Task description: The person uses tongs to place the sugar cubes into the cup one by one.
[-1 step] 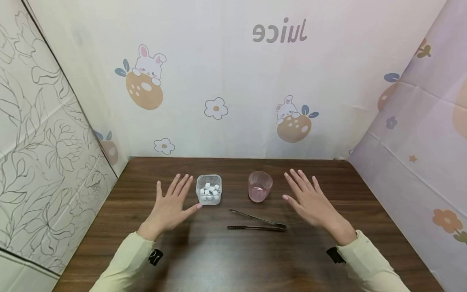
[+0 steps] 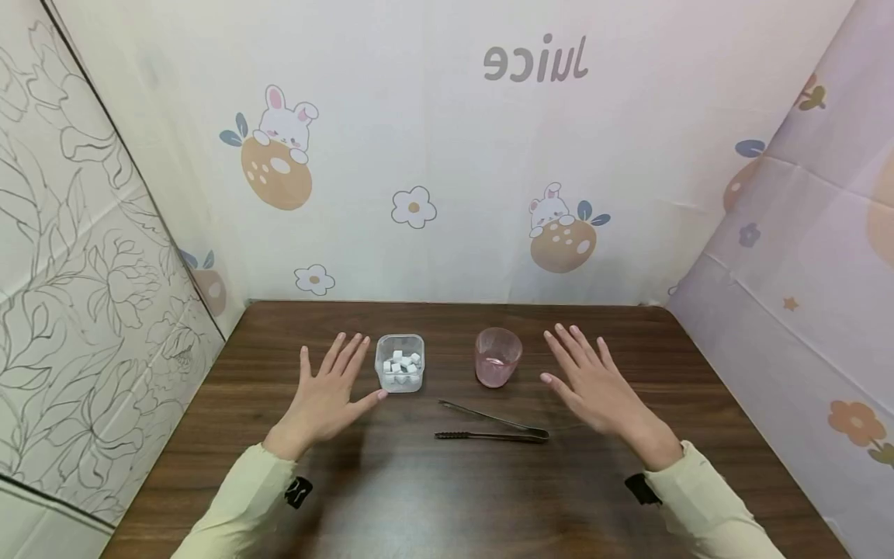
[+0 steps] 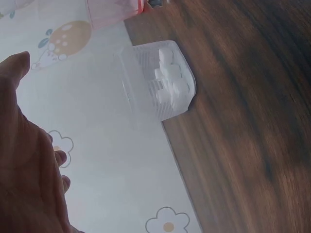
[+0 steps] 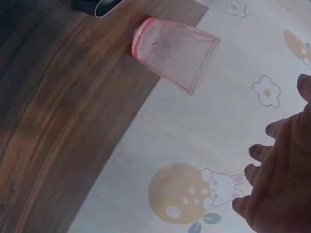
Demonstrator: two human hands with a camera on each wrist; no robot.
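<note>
My left hand [image 2: 323,407], fingers spread and straight, is just left of a clear plastic container [image 2: 400,382]. Several small white cubes [image 2: 403,362] lie inside it; the left wrist view shows the container [image 3: 133,80] apart from the palm. To the right stands a translucent pink cup [image 2: 498,357], upright, with no contents visible. My right hand [image 2: 597,388] is spread out on the cup's right side without touching it. Nearer the front, dark metal tongs [image 2: 492,429] rest on the table, tips pointing left and their bend at the right. Both hands hold nothing.
Everything is on a dark wood-grain table [image 2: 433,497]. A pale printed curtain [image 2: 447,140] rises behind its far edge, with more patterned cloth panels at the left and right sides.
</note>
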